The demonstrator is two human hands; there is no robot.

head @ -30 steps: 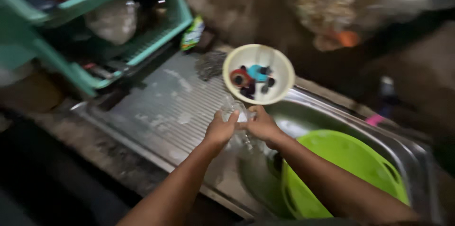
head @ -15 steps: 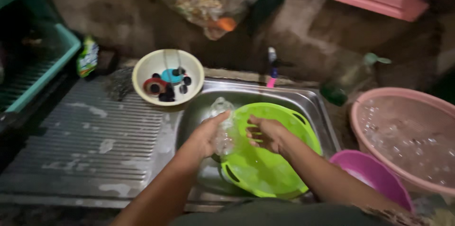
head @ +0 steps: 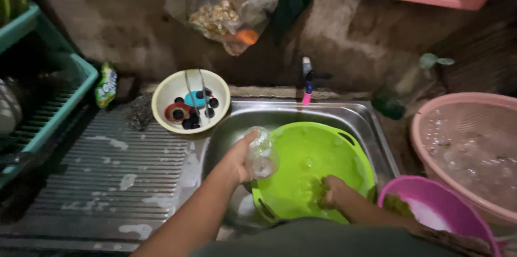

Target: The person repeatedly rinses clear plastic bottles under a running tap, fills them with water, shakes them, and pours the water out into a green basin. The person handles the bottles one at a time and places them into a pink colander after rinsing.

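You are mid-wash: your left hand has its fingers wrapped around a clear glass tumbler held over the steel sink, while your right hand, fingers curled on a dark scrubbing pad, dips into the bright green plastic basin. The next move, as I judge it, calls for bringing pad to glass with a firm grip on the wet tumbler.

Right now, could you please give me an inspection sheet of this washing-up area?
Surface: ribbed metal draining board, wet, with foam patches.
Job's things: clear glass jar over the steel sink; round green plastic basin in the sink.
Clutter: cream bowl holding dark lids; pink plastic tub; magenta bowl.
Hands: left hand grips the jar; right hand rests in the basin.
Cables: nothing seen.
Surroundings: teal dish rack, hanging plastic bag, rough wall.
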